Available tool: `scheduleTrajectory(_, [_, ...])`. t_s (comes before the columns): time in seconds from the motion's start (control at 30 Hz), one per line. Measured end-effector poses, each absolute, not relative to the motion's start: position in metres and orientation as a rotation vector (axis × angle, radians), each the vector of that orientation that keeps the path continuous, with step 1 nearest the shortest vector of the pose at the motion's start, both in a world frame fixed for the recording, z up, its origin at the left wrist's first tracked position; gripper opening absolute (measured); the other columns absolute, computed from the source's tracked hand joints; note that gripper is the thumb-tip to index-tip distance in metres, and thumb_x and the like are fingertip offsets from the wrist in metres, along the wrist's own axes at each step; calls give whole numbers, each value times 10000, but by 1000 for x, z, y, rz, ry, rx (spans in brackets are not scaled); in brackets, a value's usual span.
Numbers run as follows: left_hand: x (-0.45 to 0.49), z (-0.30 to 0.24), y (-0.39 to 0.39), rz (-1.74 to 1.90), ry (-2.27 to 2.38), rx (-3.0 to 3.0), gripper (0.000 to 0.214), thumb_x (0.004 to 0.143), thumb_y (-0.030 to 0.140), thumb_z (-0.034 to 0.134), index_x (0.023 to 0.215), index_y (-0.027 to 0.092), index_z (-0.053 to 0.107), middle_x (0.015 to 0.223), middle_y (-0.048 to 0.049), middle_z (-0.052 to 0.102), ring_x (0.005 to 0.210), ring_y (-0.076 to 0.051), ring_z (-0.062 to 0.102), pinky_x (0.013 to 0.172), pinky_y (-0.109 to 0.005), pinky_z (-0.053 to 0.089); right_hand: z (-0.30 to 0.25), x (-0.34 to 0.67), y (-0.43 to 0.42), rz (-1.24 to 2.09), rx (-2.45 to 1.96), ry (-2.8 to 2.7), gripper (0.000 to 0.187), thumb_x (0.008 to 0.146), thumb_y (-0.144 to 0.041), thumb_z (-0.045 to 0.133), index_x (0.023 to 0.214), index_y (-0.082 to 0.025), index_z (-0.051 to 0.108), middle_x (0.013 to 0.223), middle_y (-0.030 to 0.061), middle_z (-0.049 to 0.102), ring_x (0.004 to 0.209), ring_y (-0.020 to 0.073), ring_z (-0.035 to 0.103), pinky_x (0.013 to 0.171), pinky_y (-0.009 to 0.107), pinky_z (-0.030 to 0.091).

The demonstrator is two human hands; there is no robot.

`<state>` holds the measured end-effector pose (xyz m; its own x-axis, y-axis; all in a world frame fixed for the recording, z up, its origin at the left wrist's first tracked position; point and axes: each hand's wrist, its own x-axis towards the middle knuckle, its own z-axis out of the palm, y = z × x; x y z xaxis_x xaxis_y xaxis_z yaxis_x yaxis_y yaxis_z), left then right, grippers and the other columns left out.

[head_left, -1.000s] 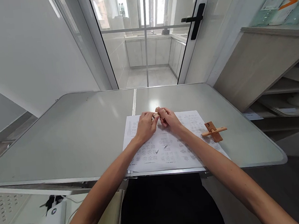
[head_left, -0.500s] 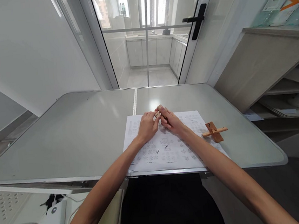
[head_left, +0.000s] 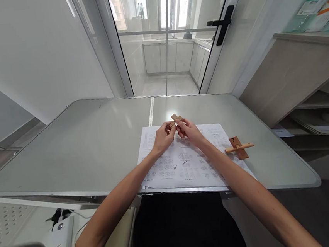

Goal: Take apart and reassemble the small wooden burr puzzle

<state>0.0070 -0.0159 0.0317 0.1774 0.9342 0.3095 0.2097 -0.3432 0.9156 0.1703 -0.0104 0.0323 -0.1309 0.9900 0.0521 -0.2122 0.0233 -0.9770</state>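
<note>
Small light-brown wooden puzzle pieces point(head_left: 175, 117) are held between my two hands, above the far part of a printed paper sheet point(head_left: 165, 164). My left hand point(head_left: 163, 136) pinches the near left side of the pieces with thumb and fingers. Wrapped around their right side, my right hand point(head_left: 191, 132) has its thumb on top. The fingers hide much of the wood, so how the pieces fit together is unclear. To the right, a crossed wooden assembly point(head_left: 239, 147), a flat plate with a rod through it, lies at the paper's right edge.
The grey folding table point(head_left: 97, 145) has a seam down its middle. Beyond it stands a glass door with a black handle point(head_left: 221, 24). A wooden shelf point(head_left: 302, 71) with bottles on top is at the right. Keys and a white box point(head_left: 60, 236) lie at lower left.
The wooden pieces between my hands have turned, and a flat end now shows more above my right thumb. The whole view has shifted slightly; the crossed assembly still lies on the right.
</note>
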Motion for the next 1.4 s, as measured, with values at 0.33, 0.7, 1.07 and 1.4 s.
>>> scheduleTrajectory(0.33, [6, 30, -8, 1170, 1009, 1504, 380, 1017, 580, 590, 968, 204, 602, 736, 11, 600, 611, -114, 554, 566, -248, 490, 35, 167, -17, 1331, -1025, -1333, 636, 791, -849, 725, 722, -224, 631, 502, -46, 516, 444, 93, 415, 437, 233, 358])
scheduleTrajectory(0.7, [6, 29, -5, 1182, 896, 1486, 448, 989, 663, 608, 917, 222, 563, 690, 43, 482, 614, -118, 469, 588, -261, 421, 31, 171, -15, 1464, -936, -1359, 635, 799, -856, 720, 747, -233, 612, 466, -71, 444, 423, 90, 308, 405, 240, 267])
scheduleTrajectory(1.07, [3, 38, -8, 1167, 864, 1546, 527, 993, 712, 560, 1018, 197, 668, 796, -12, 634, 722, -145, 553, 714, -288, 489, 40, 172, -18, 1680, -788, -1325, 659, 877, -882, 592, 748, -236, 588, 459, -99, 330, 429, 95, 247, 448, 271, 260])
scheduleTrajectory(1.4, [0, 34, -5, 1273, 1193, 1617, 356, 1055, 519, 526, 1024, 202, 684, 790, -12, 660, 721, -155, 604, 704, -282, 490, 42, 175, -15, 1500, -878, -1310, 587, 892, -824, 610, 873, -240, 661, 565, -80, 398, 460, 104, 324, 481, 288, 287])
